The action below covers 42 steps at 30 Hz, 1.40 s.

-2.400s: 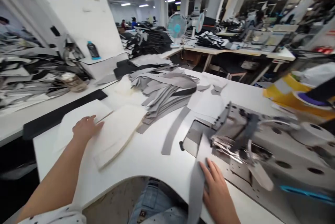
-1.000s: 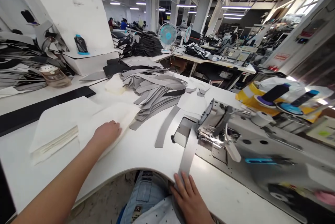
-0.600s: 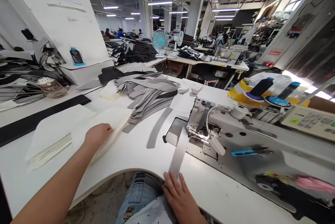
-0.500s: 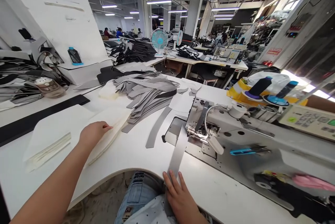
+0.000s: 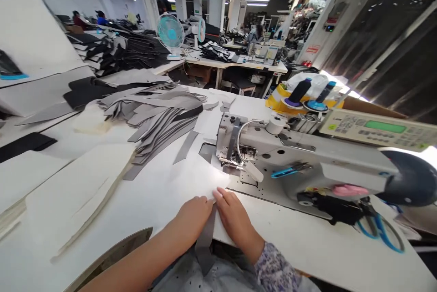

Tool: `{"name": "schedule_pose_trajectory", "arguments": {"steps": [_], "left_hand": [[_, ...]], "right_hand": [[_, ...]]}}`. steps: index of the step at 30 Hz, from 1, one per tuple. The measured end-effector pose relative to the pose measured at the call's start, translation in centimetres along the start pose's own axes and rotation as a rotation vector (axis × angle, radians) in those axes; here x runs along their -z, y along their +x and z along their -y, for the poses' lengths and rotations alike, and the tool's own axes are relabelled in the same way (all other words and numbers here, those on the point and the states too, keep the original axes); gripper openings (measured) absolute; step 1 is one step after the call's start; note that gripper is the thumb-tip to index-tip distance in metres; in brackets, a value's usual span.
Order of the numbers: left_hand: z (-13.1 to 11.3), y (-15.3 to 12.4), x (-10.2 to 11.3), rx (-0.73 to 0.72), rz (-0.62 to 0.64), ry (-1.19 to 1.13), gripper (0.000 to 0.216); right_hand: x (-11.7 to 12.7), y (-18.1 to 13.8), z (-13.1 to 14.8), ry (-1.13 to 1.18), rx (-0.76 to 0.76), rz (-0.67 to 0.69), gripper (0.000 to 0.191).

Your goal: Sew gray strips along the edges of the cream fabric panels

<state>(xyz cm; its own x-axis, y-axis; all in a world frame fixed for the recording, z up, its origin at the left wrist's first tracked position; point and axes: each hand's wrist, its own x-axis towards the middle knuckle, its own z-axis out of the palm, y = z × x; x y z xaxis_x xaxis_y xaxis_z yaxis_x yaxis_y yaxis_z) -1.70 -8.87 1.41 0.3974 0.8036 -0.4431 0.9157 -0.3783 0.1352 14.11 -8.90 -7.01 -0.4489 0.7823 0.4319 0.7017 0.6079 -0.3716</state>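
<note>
You're wearing a pale top (image 5: 227,280), whitish-grey, small dark dots scattering across the cloth. Your right sleeve (image 5: 275,267) is showing a different pattern: busy, mottled print, purple and greyish over white, fabric looking soft and a bit wrinkled, edge finishing just behind the wrist. Your right hand (image 5: 237,219) is emerging bare from it. Your left hand (image 5: 196,212) is also showing bare, that forearm staying uncovered right down to the frame edge.
</note>
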Motion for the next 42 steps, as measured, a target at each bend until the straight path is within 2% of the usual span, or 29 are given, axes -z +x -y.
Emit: {"name": "schedule_pose_trajectory", "arguments": {"steps": [2,5,7,10,12,13,15,17,19,22,27,30,42], "left_hand": [[0.3,-0.2,-0.2,-0.047,0.015,-0.028,0.041],[2.6,-0.2,0.8,-0.219,0.037,-0.222,0.030],[4.5,0.7,2.0,-0.269,-0.035,-0.353,0.033],[6.8,3.4,3.9,-0.188,-0.230,-0.352,0.046],[7.7,5.5,4.9,-0.157,-0.193,-0.303,0.064],[8.0,6.5,5.3,-0.133,-0.136,-0.293,0.065],[8.2,8.0,5.8,-0.076,-0.043,-0.294,0.048],[8.2,9.0,6.0,-0.010,-0.022,-0.291,0.031],[8.2,9.5,5.9,0.036,-0.025,-0.280,0.026],[8.3,9.8,5.4,0.072,-0.054,-0.273,0.028],[8.3,10.2,5.1,0.061,-0.065,-0.263,0.029],[8.2,10.4,5.3,0.121,-0.058,-0.271,0.035],[7.1,11.1,6.6,0.220,0.005,-0.212,0.026]], "right_hand": [[-0.1,1.0,-0.9,-0.051,0.063,0.089,0.029],[-0.1,1.7,-1.5,-0.102,0.167,0.156,0.012],[0.1,1.7,-1.7,-0.121,0.234,0.107,0.014],[0.3,1.6,-1.8,-0.103,0.345,0.016,0.024],[0.4,1.5,-1.9,-0.073,0.395,0.001,0.027],[0.3,1.5,-2.0,-0.065,0.392,-0.004,0.028],[0.1,1.7,-2.1,-0.068,0.337,-0.011,0.026],[-0.2,1.9,-2.1,-0.092,0.243,-0.011,0.022],[-0.5,2.1,-2.1,-0.109,0.165,0.009,0.018],[-0.7,2.4,-2.0,-0.101,0.116,0.063,0.016],[-0.6,2.7,-1.7,-0.093,0.126,0.119,0.015],[-0.5,2.7,-1.7,-0.100,0.128,0.134,0.017],[-0.9,2.8,-1.7,-0.092,0.106,0.156,0.016]]}}
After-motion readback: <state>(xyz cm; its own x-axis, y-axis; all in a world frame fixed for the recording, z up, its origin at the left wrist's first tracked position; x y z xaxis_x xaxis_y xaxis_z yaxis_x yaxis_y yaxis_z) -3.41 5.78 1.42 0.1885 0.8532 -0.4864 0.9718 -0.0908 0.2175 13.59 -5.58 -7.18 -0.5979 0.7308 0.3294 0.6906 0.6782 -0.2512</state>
